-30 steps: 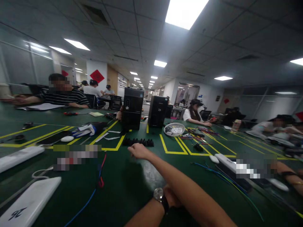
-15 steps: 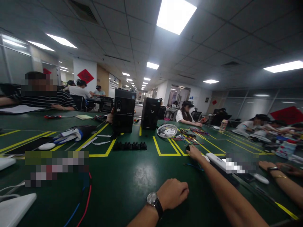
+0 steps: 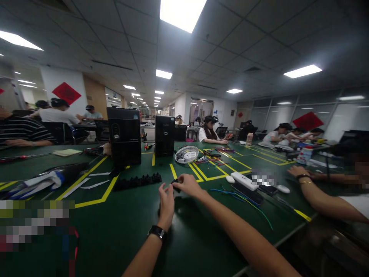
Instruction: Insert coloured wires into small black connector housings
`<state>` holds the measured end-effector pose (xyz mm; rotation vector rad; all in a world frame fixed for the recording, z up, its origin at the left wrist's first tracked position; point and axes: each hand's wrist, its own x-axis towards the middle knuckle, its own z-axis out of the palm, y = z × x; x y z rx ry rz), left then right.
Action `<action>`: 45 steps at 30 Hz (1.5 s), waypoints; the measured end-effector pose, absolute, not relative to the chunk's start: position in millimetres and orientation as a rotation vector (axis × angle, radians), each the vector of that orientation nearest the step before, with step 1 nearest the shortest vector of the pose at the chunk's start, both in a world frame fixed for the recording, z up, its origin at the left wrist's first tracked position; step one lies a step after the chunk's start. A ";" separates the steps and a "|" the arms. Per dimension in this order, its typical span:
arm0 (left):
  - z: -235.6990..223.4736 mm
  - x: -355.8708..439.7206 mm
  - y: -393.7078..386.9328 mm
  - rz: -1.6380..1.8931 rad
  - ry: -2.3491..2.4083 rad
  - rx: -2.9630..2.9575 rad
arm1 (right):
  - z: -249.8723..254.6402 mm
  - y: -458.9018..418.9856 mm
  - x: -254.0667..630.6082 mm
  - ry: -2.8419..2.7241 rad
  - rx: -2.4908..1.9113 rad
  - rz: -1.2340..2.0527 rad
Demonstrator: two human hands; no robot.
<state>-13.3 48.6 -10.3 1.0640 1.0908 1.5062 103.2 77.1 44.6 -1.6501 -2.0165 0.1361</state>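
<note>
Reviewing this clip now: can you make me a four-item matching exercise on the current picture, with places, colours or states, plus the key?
Things:
1. left hand
2. right hand
3. round basket
4. ridged strip

Descriptions:
A. white, farther off than both hands
B. bare-wristed, fingers on a small black part
C. black, lying to the left of both hands
D. with a watch on its wrist

Right pairs: 1-D, 2-B, 3-A, 4-C.

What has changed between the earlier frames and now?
The right hand went right from the row of black blocks, picked a small black piece off the green table and brought it back left. The left hand moved forward beside it. The row and the white round basket stayed put.
</note>
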 end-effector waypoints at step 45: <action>-4.0 -32.2 42.9 1.314 0.871 1.056 | 65.4 -25.0 340.2 -1.564 -2.234 -0.084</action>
